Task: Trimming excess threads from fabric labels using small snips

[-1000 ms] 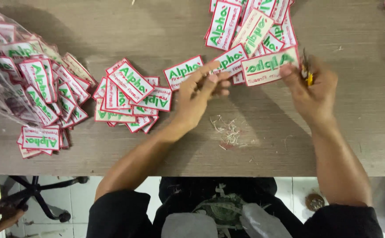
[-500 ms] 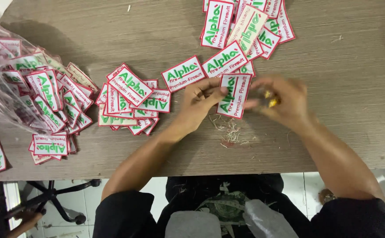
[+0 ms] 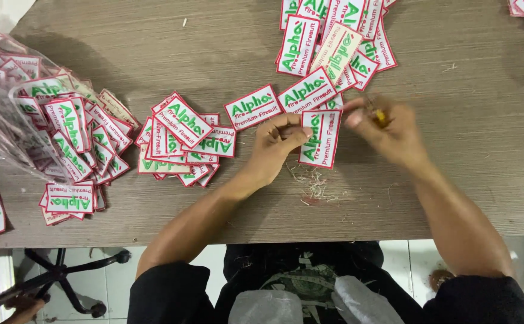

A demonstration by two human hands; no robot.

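While the left hand (image 3: 274,147) pinches one white patch (image 3: 321,138) with red border and green lettering at centre frame, the right hand (image 3: 388,129), blurred, is closed on a small yellow-handled tool (image 3: 379,115) at the patch's upper right. Thread scraps (image 3: 316,183) lie just below on the wooden surface (image 3: 484,150). Three patch heaps show: middle left (image 3: 181,141), top centre (image 3: 334,42), and spilling from a clear bag (image 3: 10,120) at left.

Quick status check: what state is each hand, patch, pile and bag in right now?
Left hand: pinching the patch's left edge.
Right hand: blurred, gripping a small yellow tool at the patch's top corner.
Patch: held upright, face up.
Middle pile: loose, overlapping.
Top pile: scattered.
Plastic bag: open, patches spilling out.
Thread scraps: strewn on the table.
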